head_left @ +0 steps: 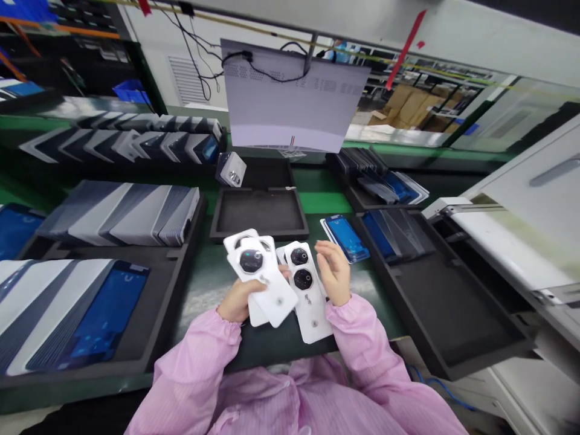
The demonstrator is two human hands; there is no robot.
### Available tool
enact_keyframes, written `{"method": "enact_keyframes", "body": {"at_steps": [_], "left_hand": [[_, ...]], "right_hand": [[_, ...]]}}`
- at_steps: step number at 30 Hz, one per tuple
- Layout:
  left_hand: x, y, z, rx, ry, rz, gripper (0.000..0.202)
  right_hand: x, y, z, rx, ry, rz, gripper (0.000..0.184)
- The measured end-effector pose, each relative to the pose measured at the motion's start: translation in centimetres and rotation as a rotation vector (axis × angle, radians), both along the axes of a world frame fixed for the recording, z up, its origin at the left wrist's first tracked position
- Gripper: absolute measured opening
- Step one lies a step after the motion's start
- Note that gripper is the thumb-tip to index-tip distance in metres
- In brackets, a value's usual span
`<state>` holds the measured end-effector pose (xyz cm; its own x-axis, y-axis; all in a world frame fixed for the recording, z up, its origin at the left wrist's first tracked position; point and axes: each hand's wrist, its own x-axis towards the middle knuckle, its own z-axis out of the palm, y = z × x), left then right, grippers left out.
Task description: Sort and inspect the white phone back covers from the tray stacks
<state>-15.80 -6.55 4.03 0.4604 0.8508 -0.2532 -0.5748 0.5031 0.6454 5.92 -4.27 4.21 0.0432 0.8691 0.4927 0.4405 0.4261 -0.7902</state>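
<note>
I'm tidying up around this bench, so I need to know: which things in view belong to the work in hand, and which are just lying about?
In hand or close by:
fanned white panels in the left hand
other white panels beside the right hand

Probably just lying about:
blue bin
brown cardboard

White panels fanned and overlapping, gripped at left edge, tops tilted left; front one shows a single dark camera area, small round mark near bottom. Another white panel just right: two dark lens areas stacked, small markings below.
</note>
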Motion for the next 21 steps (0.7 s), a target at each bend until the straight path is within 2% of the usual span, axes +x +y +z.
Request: {"method": "enact_keyframes", "body": {"at_steps": [1,2,5,7,9,12,15,18,21], "left_hand": [[-0.4,0.3,0.0,-0.006,0.002,0.033,0.050],[-0.6,0.5,0.1,-0.022,0.012,0.051,0.050],[-0.3,0.3,-0.1,-0.032,0.091,0.039,0.046],[1.0,-0.5,-0.3,0.028,0.162,0.011,0.046],[3.0,-1.7,-0.5,0.109,0.224,-0.006,0.047],[6.0,-3.7,-0.8,0.281,0.354,0.039,0.045],[7.3,-5.1,-0.8,0.530,0.578,0.074,0.039],[6.7,-5.9,-1.2,0.661,0.829,0.044,0.042],[5.6,-6.4,-2.4,0.704,1.162,0.115,0.061]], "right_hand": [[0.5,-0.5,0.0,-0.029,-0.032,-0.085,0.027],[1.0,-1.2,-0.2,-0.077,-0.090,-0.132,0.040],[1.8,-3.8,-1.3,-0.246,-0.277,-0.138,0.079],[1.8,-5.7,-2.0,-0.280,-0.285,-0.116,0.087],[1.4,-7.2,-2.3,-0.272,-0.196,-0.026,0.093],[0.7,-8.2,-1.9,-0.328,-0.043,0.179,0.108],[0.9,-8.4,-1.1,-0.439,0.072,0.221,0.094],[2.1,-8.6,-1.0,-0.497,0.150,0.174,0.081],[3.2,-9.2,-2.0,-0.511,-0.030,0.069,0.076]]}}
